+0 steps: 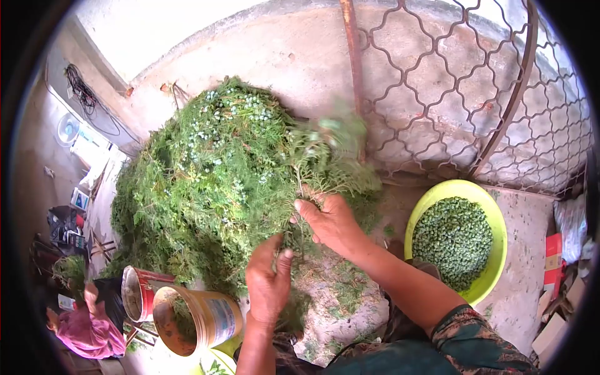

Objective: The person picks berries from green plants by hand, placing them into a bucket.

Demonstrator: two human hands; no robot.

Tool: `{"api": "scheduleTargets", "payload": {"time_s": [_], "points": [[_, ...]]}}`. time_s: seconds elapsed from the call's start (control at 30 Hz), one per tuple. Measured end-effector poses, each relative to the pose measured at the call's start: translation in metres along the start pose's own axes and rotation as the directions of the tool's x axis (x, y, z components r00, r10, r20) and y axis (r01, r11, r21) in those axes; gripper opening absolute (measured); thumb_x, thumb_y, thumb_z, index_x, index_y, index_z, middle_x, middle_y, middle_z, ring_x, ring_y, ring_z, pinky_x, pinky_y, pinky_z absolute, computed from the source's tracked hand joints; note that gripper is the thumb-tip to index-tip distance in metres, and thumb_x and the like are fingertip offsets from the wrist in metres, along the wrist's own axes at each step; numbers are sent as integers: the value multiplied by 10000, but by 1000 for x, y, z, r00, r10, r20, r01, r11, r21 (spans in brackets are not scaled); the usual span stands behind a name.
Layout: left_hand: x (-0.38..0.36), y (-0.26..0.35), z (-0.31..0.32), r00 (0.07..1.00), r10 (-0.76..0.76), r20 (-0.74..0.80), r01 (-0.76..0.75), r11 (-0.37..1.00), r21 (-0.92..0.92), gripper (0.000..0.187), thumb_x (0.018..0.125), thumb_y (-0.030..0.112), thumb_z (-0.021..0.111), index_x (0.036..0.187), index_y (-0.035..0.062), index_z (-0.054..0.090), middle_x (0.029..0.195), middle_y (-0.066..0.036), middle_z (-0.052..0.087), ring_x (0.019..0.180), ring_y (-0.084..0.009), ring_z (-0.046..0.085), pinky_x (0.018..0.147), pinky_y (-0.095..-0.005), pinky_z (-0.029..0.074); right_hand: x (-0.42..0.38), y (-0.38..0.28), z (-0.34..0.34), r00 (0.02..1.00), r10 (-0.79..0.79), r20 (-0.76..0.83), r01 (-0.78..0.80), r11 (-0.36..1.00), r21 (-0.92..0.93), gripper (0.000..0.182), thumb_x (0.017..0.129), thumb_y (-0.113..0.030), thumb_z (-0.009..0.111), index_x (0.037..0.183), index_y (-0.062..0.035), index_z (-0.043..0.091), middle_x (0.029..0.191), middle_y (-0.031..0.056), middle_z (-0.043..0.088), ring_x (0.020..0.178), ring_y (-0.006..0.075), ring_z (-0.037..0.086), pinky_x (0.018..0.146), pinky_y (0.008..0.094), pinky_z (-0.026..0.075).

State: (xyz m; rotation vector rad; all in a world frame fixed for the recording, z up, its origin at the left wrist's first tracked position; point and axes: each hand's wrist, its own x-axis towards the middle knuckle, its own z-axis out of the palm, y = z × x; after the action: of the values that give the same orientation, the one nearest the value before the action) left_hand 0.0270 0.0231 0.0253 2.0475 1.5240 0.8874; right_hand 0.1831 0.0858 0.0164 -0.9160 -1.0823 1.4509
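My right hand (331, 226) is closed round the stem of a leafy evergreen branch (306, 165), whose upper tip is smeared by motion. Just below and to the left, my left hand (269, 278) has its thumb and fingers apart near the branch's lower end, with nothing plainly held. Beyond both hands rises a large heap of evergreen cuttings (206, 162), dotted with pale blue-green berries. To the right, a yellow-green basin (500, 234) holds many small green berries (453, 240).
A tan bucket (222, 319) with some greenery inside stands by a red bucket (153, 287) at lower left. Farther left, a person in a pink top (94, 334) holds greenery. A metal lattice (437, 81) leans along the wall; cardboard pieces (556, 319) lie at right.
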Motion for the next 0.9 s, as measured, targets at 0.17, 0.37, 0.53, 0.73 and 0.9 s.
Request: {"api": "scheduleTargets", "payload": {"time_s": [0.17, 0.37, 0.53, 0.73, 0.9], "points": [[21, 16, -9, 931, -339, -137, 211, 803, -557, 685, 858, 268, 609, 1333, -85, 265, 1250, -271, 445, 1146, -301, 471, 969, -381, 365, -15, 25, 31, 966, -245, 79, 245, 782, -573, 285, 810, -199, 611, 641, 27, 568, 477, 177, 461, 420, 267, 504, 438, 404, 415], [23, -6, 9, 896, -440, -59, 241, 593, -768, 662, 791, 256, 706, 1246, -72, 353, 1159, -205, 517, 1030, -231, 520, 914, -355, 408, -32, 26, 36, 917, -175, 358, 398, 474, -786, 189, 728, -154, 639, 703, 20, 571, 622, 201, 557, 555, 386, 563, 518, 451, 445], [19, -1, 15, 853, -493, -169, 49, 399, -916, 292, 809, 180, 691, 997, 25, 529, 1006, -133, 612, 955, -179, 552, 900, -321, 413, -34, 26, 35, 844, -351, 406, 520, 346, -781, 189, 706, -167, 646, 750, 7, 588, 637, 183, 570, 567, 360, 568, 513, 423, 457], [19, -14, 8, 688, -580, -436, 46, 635, -771, 223, 902, 292, 558, 838, 88, 495, 750, -5, 498, 674, -134, 518, 600, -260, 439, -33, 8, 26, 824, 250, 509, 18, 885, -465, 349, 728, -245, 674, 913, 45, 611, 651, 128, 589, 500, 225, 567, 492, 332, 463], [19, -18, -7, 746, -510, -429, 20, 661, -750, 316, 917, 369, 501, 778, 87, 472, 696, -19, 473, 460, -137, 468, 411, -247, 386, -23, -17, 4, 762, 302, 574, -327, 943, -62, 667, 841, -534, 534, 1133, 63, 477, 791, 131, 597, 602, 169, 598, 483, 275, 492]]}}
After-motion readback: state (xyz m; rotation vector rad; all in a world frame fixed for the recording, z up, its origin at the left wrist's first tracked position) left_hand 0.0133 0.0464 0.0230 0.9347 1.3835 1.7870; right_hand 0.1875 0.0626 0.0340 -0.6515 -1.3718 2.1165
